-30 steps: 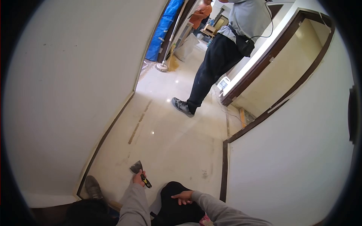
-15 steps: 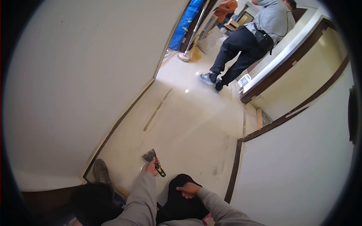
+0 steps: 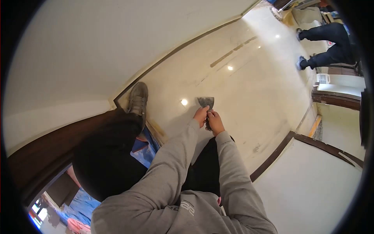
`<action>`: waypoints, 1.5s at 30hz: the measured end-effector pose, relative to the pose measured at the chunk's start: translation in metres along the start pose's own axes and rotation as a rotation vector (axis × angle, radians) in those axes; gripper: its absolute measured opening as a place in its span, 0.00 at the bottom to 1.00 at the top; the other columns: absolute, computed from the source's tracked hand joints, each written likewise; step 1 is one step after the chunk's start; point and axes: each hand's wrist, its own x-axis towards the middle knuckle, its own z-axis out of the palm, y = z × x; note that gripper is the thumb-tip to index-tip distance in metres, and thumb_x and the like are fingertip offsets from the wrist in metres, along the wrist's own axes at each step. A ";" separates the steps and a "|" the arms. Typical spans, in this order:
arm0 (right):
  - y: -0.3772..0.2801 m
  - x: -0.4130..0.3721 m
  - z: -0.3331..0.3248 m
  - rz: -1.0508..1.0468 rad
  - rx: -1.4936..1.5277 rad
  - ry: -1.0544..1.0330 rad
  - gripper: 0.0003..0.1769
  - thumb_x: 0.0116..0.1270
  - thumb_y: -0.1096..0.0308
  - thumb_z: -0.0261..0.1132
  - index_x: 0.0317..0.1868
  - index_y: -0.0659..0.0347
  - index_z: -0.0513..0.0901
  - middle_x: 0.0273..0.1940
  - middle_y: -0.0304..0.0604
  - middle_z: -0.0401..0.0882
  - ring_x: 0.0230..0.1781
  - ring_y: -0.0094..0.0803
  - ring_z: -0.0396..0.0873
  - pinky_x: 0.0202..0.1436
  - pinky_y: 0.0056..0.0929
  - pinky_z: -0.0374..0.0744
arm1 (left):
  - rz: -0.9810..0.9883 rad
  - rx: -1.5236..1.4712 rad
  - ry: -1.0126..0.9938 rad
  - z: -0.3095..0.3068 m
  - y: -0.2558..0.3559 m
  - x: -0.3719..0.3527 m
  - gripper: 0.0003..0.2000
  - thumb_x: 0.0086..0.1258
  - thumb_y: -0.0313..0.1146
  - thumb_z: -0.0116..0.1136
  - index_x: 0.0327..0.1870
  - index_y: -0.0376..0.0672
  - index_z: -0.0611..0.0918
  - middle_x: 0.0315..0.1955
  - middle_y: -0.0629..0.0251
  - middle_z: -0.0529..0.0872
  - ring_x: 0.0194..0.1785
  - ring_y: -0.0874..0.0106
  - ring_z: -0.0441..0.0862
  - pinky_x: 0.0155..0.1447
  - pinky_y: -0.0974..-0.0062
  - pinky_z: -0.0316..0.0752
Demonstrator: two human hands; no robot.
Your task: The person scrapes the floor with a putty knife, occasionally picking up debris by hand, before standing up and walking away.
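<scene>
A putty knife [image 3: 205,102] with a wide grey blade is held in front of me, its blade pointing away over the pale floor [image 3: 249,89]. My left hand [image 3: 201,116] is closed around the left side of its handle. From the right, my right hand [image 3: 215,121] grips the same handle, its fingers against my left hand. The dark end of the handle shows below the hands. Whether the blade touches the floor cannot be made out.
A person [image 3: 331,43] in dark trousers stands at the upper right. White walls with dark trim border the floor on both sides. My shoe [image 3: 138,99] rests near the left wall corner. Blue sheeting [image 3: 146,150] lies beside my leg.
My right hand has left my knee and taken hold of the putty knife with my left hand. The view has turned and tilted down, so the other person appears farther right.
</scene>
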 end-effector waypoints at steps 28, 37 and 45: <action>-0.001 0.056 0.106 0.245 0.272 -0.005 0.24 0.73 0.52 0.53 0.42 0.72 0.74 0.25 0.47 0.78 0.21 0.36 0.79 0.21 0.36 0.78 | -0.036 0.316 0.498 -0.069 0.071 -0.012 0.16 0.67 0.42 0.58 0.22 0.41 0.76 0.11 0.67 0.73 0.11 0.72 0.68 0.14 0.69 0.58; -0.053 0.098 0.118 0.113 -0.076 0.035 0.33 0.69 0.50 0.55 0.42 0.84 0.77 0.39 0.69 0.82 0.41 0.53 0.82 0.44 0.41 0.78 | 0.319 1.080 0.645 -0.089 0.103 0.056 0.26 0.65 0.52 0.53 0.29 0.30 0.85 0.25 0.45 0.85 0.29 0.58 0.84 0.35 0.61 0.74; -0.035 0.110 0.113 0.122 0.071 0.063 0.31 0.73 0.50 0.53 0.39 0.79 0.79 0.35 0.55 0.84 0.35 0.38 0.82 0.39 0.36 0.78 | 0.087 1.277 0.607 -0.074 0.112 0.060 0.29 0.64 0.57 0.48 0.31 0.36 0.87 0.33 0.46 0.86 0.43 0.49 0.84 0.51 0.57 0.77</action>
